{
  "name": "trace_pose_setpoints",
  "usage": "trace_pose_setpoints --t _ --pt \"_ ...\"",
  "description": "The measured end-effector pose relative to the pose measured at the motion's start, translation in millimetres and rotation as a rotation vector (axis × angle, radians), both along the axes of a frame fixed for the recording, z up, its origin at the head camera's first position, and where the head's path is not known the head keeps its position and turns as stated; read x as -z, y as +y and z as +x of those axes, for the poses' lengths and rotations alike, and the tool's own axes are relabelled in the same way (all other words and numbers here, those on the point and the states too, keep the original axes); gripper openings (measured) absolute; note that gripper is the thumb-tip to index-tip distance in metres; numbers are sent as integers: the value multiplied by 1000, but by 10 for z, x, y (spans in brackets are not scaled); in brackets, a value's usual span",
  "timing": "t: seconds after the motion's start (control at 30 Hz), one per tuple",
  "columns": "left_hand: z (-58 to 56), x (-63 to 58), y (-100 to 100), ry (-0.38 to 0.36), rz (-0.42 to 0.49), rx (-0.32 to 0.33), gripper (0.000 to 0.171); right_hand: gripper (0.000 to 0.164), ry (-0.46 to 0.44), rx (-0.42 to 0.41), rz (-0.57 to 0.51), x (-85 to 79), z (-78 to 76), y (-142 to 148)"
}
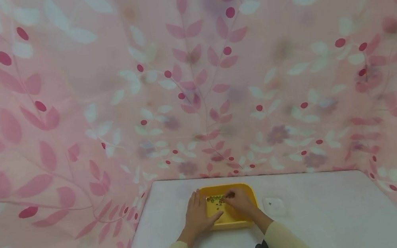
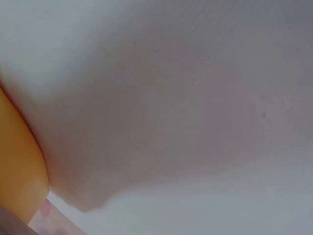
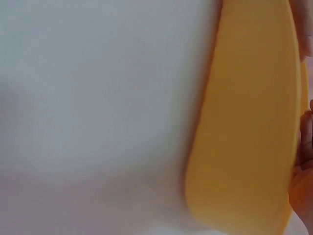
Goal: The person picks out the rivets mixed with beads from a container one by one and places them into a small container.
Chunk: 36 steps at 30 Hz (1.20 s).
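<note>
A yellow tray (image 1: 230, 226) holds small round beads (image 1: 215, 198), greenish ones in a line near the back and several darker ones in front. My left hand (image 1: 196, 216) rests along the tray's left rim, fingers straight, with the thumb reaching over the inside. My right hand (image 1: 242, 202) comes over the tray from the right. Its fingertips are bent together right at the end of the beads, and I cannot tell whether a bead is between them. Both wrist views mostly show the tray's outer wall (image 3: 244, 122), with fingers (image 3: 306, 139) at the right wrist view's edge.
To the right of the tray lies a clear, whitish square dish (image 1: 274, 207) with one small dark bead (image 1: 270, 203) in it. The table (image 1: 336, 210) is white. A pink leaf-patterned cloth (image 1: 196, 100) hangs behind and at the sides.
</note>
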<state>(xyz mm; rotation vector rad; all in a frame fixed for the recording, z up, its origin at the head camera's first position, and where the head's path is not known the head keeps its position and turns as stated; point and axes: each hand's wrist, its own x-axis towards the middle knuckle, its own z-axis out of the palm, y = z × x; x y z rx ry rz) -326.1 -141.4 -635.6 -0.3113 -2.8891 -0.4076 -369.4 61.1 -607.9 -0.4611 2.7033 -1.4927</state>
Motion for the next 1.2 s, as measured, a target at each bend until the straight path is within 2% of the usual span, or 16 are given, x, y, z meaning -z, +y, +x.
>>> trace_pose_setpoints --t 0.1,0.27,0.37,0.5,0.67,0.87,1.03,1.2 --pt "-9 9 -7 18 11 -2 103 4 19 -14 -27 -106 19 50" --pt "8 63 -29 53 28 6 101 3 46 -50 -38 -192 60 163" --pt "6 105 -29 40 45 14 101 4 66 -54 -31 -214 76 266" --pt "-5 104 0 15 56 36 103 4 63 -19 -23 -254 74 451" --pt "6 52 -1 -3 46 -1 104 5 55 33 -34 -363 32 634" --pt "-22 62 -19 -26 93 23 105 6 -24 144 -18 -486 -48 792" --pt "-17 48 -12 -20 84 22 104 5 -44 152 -55 -545 -78 898" --pt "7 43 -8 -26 97 18 103 4 -75 174 -82 -497 -81 1012"
